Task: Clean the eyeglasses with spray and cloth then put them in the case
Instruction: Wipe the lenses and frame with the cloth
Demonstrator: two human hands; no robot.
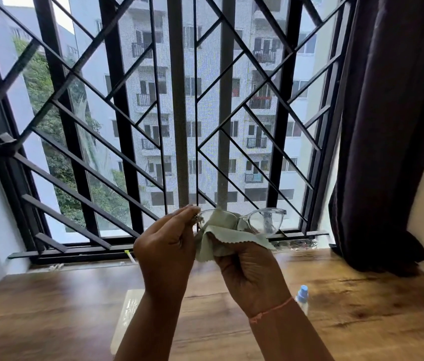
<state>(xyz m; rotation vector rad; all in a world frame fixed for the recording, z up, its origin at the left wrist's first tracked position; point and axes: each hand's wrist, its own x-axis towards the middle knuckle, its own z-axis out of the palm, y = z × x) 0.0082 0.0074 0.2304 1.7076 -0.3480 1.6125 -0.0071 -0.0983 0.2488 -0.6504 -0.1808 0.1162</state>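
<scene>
a pale case (127,316) lies on the table (362,308) (contents unclear), spray bottle (302,298) nearby. left hand (165,246), grip pinched on 1 end of the raised eyeglasses (265,220); right hand (250,277), grip curled round the cloth (218,230) over 1 lens.

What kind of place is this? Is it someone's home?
Probably a room in a flat: a wooden desk beside a barred window, a dark curtain, and an apartment block outside.

Pale green cloth (221,237), clear-framed eyeglasses (263,220), blue-capped spray bottle (302,295), brown wood-grain table (362,308).
</scene>
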